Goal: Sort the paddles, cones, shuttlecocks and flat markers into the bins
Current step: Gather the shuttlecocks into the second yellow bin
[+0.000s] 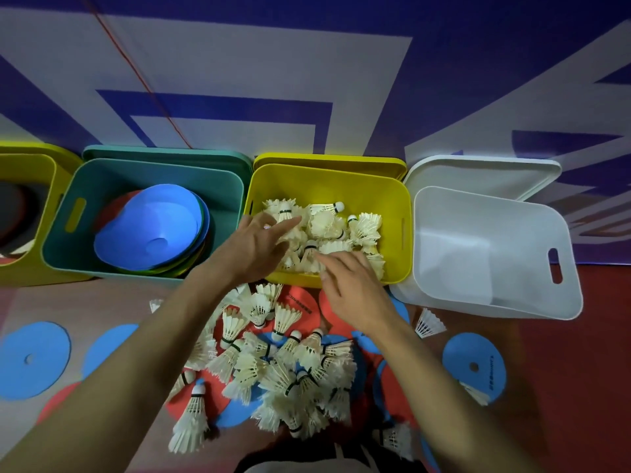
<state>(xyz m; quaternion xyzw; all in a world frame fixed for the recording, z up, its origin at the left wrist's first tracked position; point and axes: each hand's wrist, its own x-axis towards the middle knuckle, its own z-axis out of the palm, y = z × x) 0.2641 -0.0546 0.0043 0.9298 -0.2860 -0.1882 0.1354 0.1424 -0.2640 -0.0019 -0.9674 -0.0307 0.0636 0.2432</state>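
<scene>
Right now both hands reach over the yellow bin (399, 213), which holds shuttlecocks (327, 230); left hand (254, 247) and right hand (355, 288) have loose, fairly straight fingers, nothing clearly held. Risk: feathers crush, or birdies spill over the rim onto the floor pile (283, 367) w/ flat markers (32, 358). Far-left bin cut off; contents unclear.
</scene>
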